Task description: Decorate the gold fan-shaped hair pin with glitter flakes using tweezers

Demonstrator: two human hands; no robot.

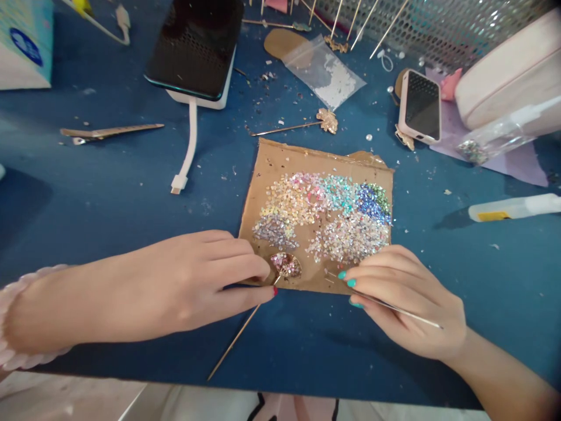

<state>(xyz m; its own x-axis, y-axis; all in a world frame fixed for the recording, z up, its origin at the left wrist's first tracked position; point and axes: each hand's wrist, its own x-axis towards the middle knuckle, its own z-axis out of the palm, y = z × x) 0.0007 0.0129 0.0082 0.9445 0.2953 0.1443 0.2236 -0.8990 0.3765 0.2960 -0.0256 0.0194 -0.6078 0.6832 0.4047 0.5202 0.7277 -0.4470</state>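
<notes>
My left hand [205, 278] is closed, thumb and forefinger pinching a thin hair stick [239, 334] just below its fan-shaped head [286, 265]. Pink and purple glittery bits cover much of that head, which rests over the cardboard's near edge. In my right hand [405, 295] is a pair of slim metal tweezers [407, 313], its two fine tips pointing left, low over the cardboard. Loose sparkling chips lie on the cardboard [256, 175] in colour patches: yellow, pink, teal, blue, green, grey and a silvery heap [350, 237] beside my right fingers.
Behind the cardboard lie another hair stick [289, 127] and a small bag [328, 73] of white bits. A phone [197, 47] on a white block with a short cable stands back left, a metal clip [111, 132] nearer. To the right are a small pink-edged device [421, 106] and a glue-like tube [512, 207].
</notes>
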